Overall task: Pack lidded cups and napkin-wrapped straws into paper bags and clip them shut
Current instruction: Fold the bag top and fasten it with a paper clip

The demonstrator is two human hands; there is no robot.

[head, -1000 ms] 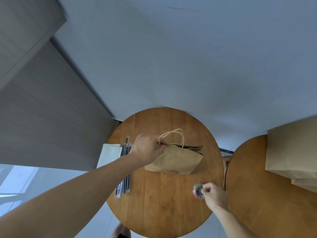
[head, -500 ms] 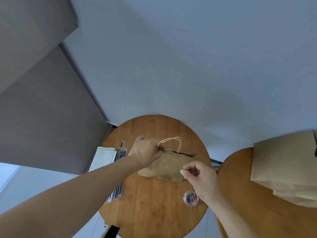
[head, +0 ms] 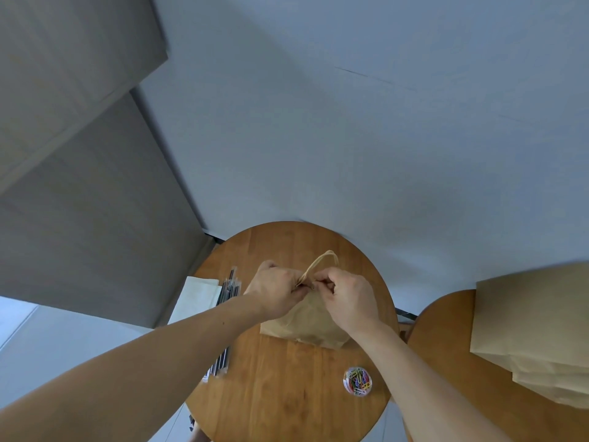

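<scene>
Since half a second ago the right hand [head: 347,298] has gone from above the clip tub to the mouth of the paper bag [head: 306,327], where it meets the left hand [head: 275,290].

At the far left edge of the round worktop [head: 287,400] lies a flat white stack of napkins [head: 197,295]. Just beside it is a clear pack of dark straws [head: 227,291], its long axis running near to far. The left forearm crosses over the pack's middle.

Next comes the left hand, its fingers curled and gripping the bag's top at the left. The bag sits at the middle of the worktop with its base toward the person and its mouth toward the wall, so its long axis runs near to far. Its 2 twine handles [head: 322,261] rise together past the fingers. The 2 hands hide the mouth, and nothing inside shows.

The right hand pinches the same top edge with its fingertips. Whether a clip is between them cannot be told.

Nearer the person and to the right stands 1 small clear tub [head: 357,381] holding coloured paper clips, well apart from the bag.

Farther right, a second worktop [head: 446,362] carries a stack of flat bags [head: 535,327].
</scene>
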